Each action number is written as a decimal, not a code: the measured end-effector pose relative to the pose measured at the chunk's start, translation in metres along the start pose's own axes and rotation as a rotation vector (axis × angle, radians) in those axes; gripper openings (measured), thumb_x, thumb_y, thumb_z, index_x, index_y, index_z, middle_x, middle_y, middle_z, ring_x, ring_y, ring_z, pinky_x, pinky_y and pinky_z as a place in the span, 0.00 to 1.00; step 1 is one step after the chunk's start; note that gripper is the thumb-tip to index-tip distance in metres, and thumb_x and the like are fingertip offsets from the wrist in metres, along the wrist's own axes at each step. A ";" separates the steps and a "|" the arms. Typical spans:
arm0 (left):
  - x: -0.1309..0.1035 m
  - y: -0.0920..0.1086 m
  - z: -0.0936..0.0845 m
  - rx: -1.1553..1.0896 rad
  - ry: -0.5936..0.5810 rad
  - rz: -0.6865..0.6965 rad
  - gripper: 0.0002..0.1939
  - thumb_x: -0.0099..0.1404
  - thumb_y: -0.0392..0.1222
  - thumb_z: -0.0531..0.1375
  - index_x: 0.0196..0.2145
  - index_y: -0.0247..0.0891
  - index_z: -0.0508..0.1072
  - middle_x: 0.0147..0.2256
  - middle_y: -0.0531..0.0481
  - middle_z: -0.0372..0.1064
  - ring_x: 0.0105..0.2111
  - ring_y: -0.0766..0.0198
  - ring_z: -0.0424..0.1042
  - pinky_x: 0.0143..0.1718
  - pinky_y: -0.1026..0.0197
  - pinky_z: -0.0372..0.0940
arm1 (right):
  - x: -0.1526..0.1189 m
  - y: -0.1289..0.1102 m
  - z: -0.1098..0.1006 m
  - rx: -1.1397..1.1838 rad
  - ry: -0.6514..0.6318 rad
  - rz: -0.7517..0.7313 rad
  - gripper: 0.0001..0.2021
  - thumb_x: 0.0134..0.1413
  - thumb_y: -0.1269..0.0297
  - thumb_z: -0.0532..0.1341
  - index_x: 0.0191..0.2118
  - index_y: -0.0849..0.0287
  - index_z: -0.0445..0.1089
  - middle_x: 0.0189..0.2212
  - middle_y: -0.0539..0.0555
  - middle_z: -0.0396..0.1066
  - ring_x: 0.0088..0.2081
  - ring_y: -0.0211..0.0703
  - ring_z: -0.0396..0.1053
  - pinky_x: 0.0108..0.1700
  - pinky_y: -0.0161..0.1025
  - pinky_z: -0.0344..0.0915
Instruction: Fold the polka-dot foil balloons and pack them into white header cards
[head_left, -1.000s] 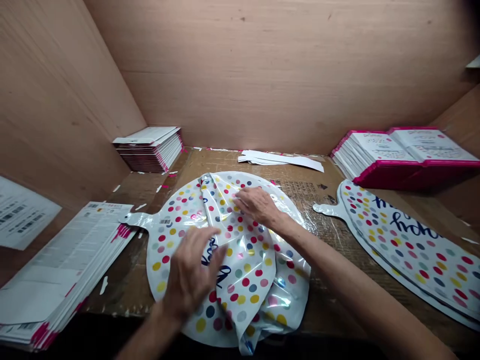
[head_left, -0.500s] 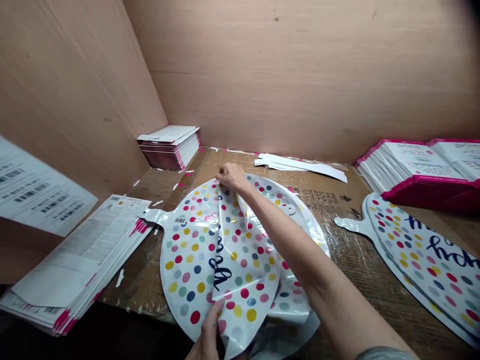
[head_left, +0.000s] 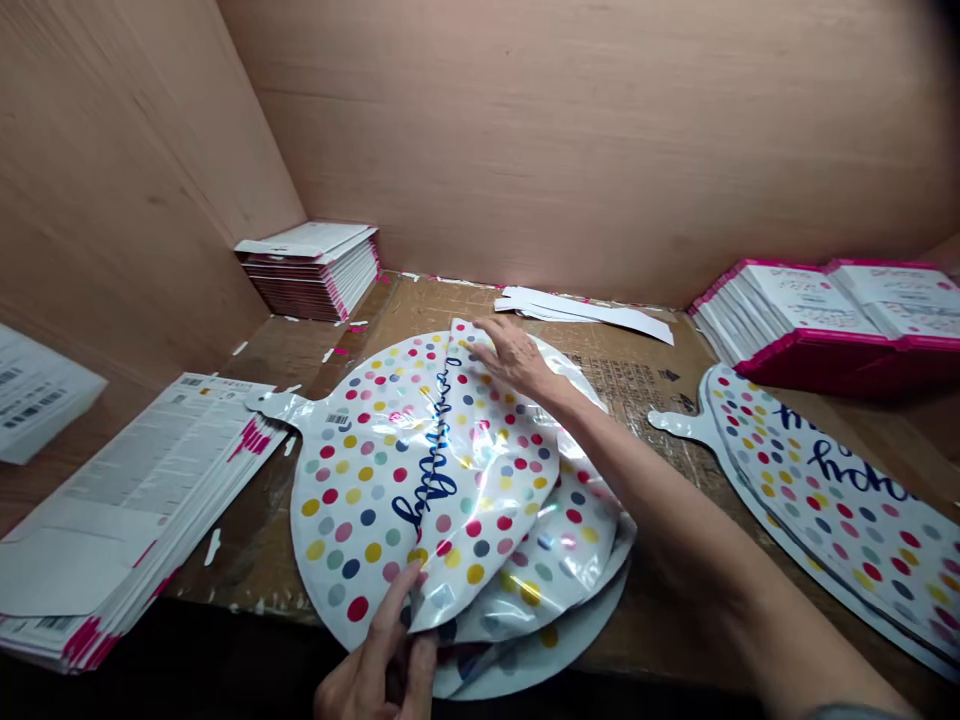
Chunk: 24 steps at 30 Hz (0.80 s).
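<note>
A flat foil balloon with coloured dots and dark blue lettering lies in front of me, its tail at the left. Its right part is folded over toward the left, and the folded layer looks glossy and creased. At the near corner of that fold, my left hand pinches the foil between thumb and fingers. My right hand rests on the far end of the fold, fingers stretched out. Further dotted foil shows beneath at the near edge.
At right lie more flat dotted balloons, below pink-edged printed sleeves. Folded cards are stacked at the back left, with a card pile nearer. White paper strips lie along the wooden back wall. Brown cardboard covers the table.
The folded layer has settled flatter, and more lettering shows. My right hand has loosened from a pinch at the far edge and spread its fingers. My left hand stays at the near corner.
</note>
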<state>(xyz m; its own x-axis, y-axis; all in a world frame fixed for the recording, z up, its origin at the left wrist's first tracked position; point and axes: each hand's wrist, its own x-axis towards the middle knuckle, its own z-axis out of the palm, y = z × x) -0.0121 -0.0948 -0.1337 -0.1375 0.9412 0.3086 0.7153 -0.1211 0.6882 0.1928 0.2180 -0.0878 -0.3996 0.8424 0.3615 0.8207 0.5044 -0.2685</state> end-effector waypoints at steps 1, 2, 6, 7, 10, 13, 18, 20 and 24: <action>0.002 0.001 -0.002 -0.011 -0.026 -0.003 0.18 0.68 0.45 0.55 0.54 0.50 0.71 0.36 0.54 0.80 0.25 0.65 0.78 0.28 0.69 0.72 | -0.021 -0.001 -0.010 0.042 -0.036 -0.044 0.22 0.69 0.54 0.52 0.61 0.63 0.62 0.57 0.64 0.66 0.56 0.50 0.66 0.57 0.44 0.62; 0.004 0.003 -0.003 -0.014 -0.046 -0.003 0.16 0.68 0.47 0.56 0.53 0.49 0.72 0.35 0.54 0.80 0.25 0.65 0.78 0.29 0.68 0.72 | -0.043 -0.002 -0.021 0.077 -0.057 -0.066 0.22 0.69 0.54 0.52 0.60 0.62 0.63 0.57 0.63 0.67 0.55 0.49 0.67 0.57 0.44 0.63; 0.013 0.011 -0.003 0.005 -0.037 -0.003 0.20 0.66 0.52 0.58 0.53 0.46 0.73 0.41 0.48 0.79 0.34 0.59 0.79 0.37 0.63 0.73 | -0.129 -0.018 -0.061 0.190 0.079 -0.048 0.17 0.67 0.55 0.54 0.54 0.58 0.70 0.51 0.61 0.73 0.53 0.49 0.70 0.54 0.48 0.67; 0.015 0.014 -0.004 -0.001 -0.036 -0.015 0.20 0.66 0.52 0.58 0.53 0.45 0.73 0.39 0.48 0.79 0.32 0.60 0.78 0.36 0.63 0.72 | -0.149 -0.027 -0.068 0.217 0.134 -0.057 0.15 0.67 0.57 0.55 0.51 0.58 0.71 0.48 0.60 0.75 0.51 0.48 0.72 0.52 0.48 0.69; 0.023 0.025 -0.006 -0.076 -0.059 -0.108 0.19 0.65 0.52 0.58 0.50 0.43 0.75 0.26 0.54 0.73 0.21 0.67 0.71 0.26 0.67 0.67 | -0.202 -0.066 -0.080 0.285 0.233 -0.187 0.08 0.64 0.64 0.58 0.44 0.57 0.73 0.37 0.55 0.78 0.40 0.44 0.75 0.42 0.43 0.72; 0.035 0.042 -0.008 -0.215 -0.133 -0.211 0.20 0.63 0.53 0.58 0.49 0.40 0.75 0.19 0.59 0.60 0.18 0.69 0.63 0.21 0.69 0.62 | -0.237 -0.120 -0.073 0.328 0.283 -0.296 0.05 0.61 0.69 0.60 0.40 0.58 0.73 0.32 0.53 0.77 0.33 0.41 0.74 0.37 0.40 0.72; 0.070 0.080 -0.014 -0.270 -0.169 -0.201 0.22 0.60 0.49 0.59 0.49 0.37 0.75 0.18 0.60 0.56 0.19 0.69 0.59 0.22 0.68 0.60 | -0.243 -0.190 -0.040 0.086 0.083 -0.275 0.10 0.63 0.70 0.57 0.46 0.64 0.72 0.39 0.62 0.76 0.42 0.51 0.73 0.44 0.47 0.72; 0.087 0.096 -0.018 -0.237 -0.145 -0.138 0.20 0.59 0.48 0.59 0.47 0.38 0.76 0.17 0.60 0.56 0.18 0.69 0.58 0.21 0.67 0.59 | -0.241 -0.191 -0.034 -0.077 -0.007 -0.070 0.10 0.63 0.64 0.58 0.42 0.66 0.72 0.35 0.66 0.74 0.38 0.56 0.72 0.38 0.51 0.72; 0.102 0.103 -0.027 -0.212 -0.127 -0.063 0.21 0.58 0.50 0.59 0.47 0.41 0.76 0.17 0.61 0.54 0.16 0.69 0.56 0.18 0.67 0.55 | -0.258 -0.151 -0.048 -0.296 -0.049 0.245 0.12 0.65 0.59 0.56 0.38 0.62 0.72 0.26 0.61 0.72 0.23 0.48 0.69 0.23 0.42 0.64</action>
<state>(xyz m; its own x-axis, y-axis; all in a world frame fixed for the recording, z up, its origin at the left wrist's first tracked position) 0.0295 -0.0198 -0.0137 -0.0801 0.9795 0.1851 0.5466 -0.1121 0.8298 0.1916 -0.0850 -0.0978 -0.1903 0.9429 0.2734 0.9738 0.2167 -0.0694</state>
